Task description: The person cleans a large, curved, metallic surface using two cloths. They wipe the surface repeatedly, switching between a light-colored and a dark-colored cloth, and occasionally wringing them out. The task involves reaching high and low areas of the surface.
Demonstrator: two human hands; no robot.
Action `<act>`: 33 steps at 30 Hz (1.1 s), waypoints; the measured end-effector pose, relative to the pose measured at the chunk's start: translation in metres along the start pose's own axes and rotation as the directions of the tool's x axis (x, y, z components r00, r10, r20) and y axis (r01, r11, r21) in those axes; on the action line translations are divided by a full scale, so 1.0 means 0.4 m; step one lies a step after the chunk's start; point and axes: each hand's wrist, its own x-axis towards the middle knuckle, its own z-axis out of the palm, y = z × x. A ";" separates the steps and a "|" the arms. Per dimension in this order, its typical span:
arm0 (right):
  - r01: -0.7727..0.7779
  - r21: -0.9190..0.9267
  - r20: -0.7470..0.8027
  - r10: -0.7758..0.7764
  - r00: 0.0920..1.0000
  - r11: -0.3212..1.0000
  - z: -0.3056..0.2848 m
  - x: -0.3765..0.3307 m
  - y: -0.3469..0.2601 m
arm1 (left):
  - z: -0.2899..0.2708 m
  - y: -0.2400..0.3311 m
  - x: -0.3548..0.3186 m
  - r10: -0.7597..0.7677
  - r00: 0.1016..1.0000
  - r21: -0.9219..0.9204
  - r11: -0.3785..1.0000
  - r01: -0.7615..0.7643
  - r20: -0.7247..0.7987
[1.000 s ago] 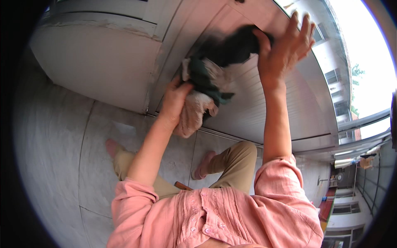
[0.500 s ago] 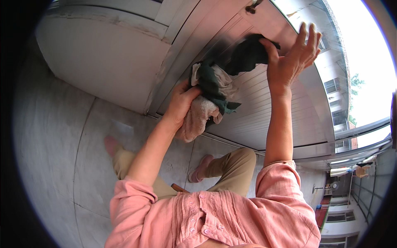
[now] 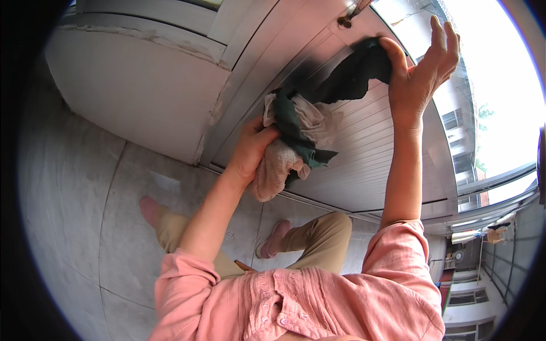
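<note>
Your left hand [image 3: 250, 153] is closed in a fist around a bunch of cloths [image 3: 296, 136], fingers wrapped over the pale pinkish rag [image 3: 273, 170] that hangs down below your knuckles. Your right hand [image 3: 418, 79] is up high, palm against the panel with the fingers spread and loose, and its thumb pins the top end of the dark cloth [image 3: 352, 74] to the surface.

That dark cloth is what matters here. It runs on a slant from your left fist, low and to the left, up to your right thumb, high and to the right, so its long axis lies along the ribbed metal panel [image 3: 369, 148] and it sits stretched between your two hands. Each hand has one end; the bulk of the bundle, with a whitish rag [image 3: 315, 116] tucked in it, is nearer the left.

Just above the cloth's top end, a small metal fitting [image 3: 344, 21] sticks out from the panel, close to your right thumb, and it is the one thing near the cloth's path. To the left, a frame post [image 3: 239, 96] divides this panel from a plain white one [image 3: 136, 85]. Below you are the tiled floor [image 3: 74, 187], your knees in tan trousers [image 3: 318, 238] and your pink shirt [image 3: 296, 301]
</note>
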 end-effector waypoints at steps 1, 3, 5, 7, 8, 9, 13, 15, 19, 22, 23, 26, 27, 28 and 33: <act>0.016 -0.016 -0.003 -0.016 1.000 1.000 0.006 0.006 0.001 | 0.002 0.000 0.000 -0.004 1.000 0.010 1.000 0.003 0.029; 0.081 -0.035 -0.009 -0.081 0.997 0.996 0.018 0.044 -0.017 | 0.007 -0.001 0.002 0.009 1.000 -0.067 0.998 -0.010 -0.014; 0.099 0.011 0.020 -0.099 0.995 0.995 0.043 0.102 -0.073 | 0.008 0.009 -0.002 0.030 0.999 -0.109 0.994 -0.031 -0.011; 0.192 0.060 -0.050 -0.189 0.981 0.980 0.086 0.081 0.003 | 0.008 0.024 -0.014 0.052 0.997 -0.122 0.991 -0.046 0.050; 0.181 0.090 -0.026 -0.179 0.983 0.979 0.068 0.057 -0.008 | -0.002 0.034 -0.023 0.031 0.999 -0.081 0.996 -0.029 0.024; 0.115 0.069 0.019 -0.116 0.993 0.991 0.048 0.016 -0.009 | 0.000 0.035 -0.032 0.012 1.000 -0.044 0.999 -0.012 0.002; 0.051 0.044 0.020 -0.052 0.998 0.998 0.038 -0.007 -0.002 | -0.006 0.005 -0.030 -0.018 1.000 0.014 1.000 0.018 -0.012; 0.045 0.068 -0.012 -0.044 0.999 0.997 0.065 0.032 -0.052 | 0.010 0.024 -0.038 -0.013 0.999 -0.069 0.998 0.010 -0.039; 0.087 0.090 -0.024 -0.085 0.996 0.992 0.063 -0.003 -0.061 | -0.022 0.047 -0.021 0.093 0.992 -0.097 0.990 -0.101 -0.085; 0.108 0.059 0.075 -0.112 0.991 0.992 0.053 -0.039 -0.071 | -0.017 0.049 -0.019 0.115 0.978 -0.079 0.988 -0.130 -0.171; 0.130 0.030 0.131 -0.133 0.983 0.991 0.057 -0.024 -0.103 | -0.019 0.049 -0.017 0.111 0.978 -0.086 0.988 -0.128 -0.175; 0.251 -0.033 0.131 -0.245 0.961 0.967 0.071 -0.021 -0.115 | -0.020 0.046 -0.014 0.083 0.985 -0.073 0.993 -0.095 -0.149; 0.209 -0.019 0.178 -0.203 0.963 0.978 0.063 -0.025 -0.122 | -0.026 0.045 -0.011 0.074 0.988 -0.048 0.996 -0.081 -0.132; 0.167 -0.008 0.224 -0.161 0.961 0.986 0.057 -0.026 -0.130 | -0.029 0.042 -0.011 0.065 0.991 -0.022 0.997 -0.068 -0.115; 0.269 0.208 -0.177 -0.234 0.956 0.940 0.092 -0.059 -0.097 | -0.008 0.020 -0.008 0.044 0.995 -0.053 0.997 -0.049 -0.093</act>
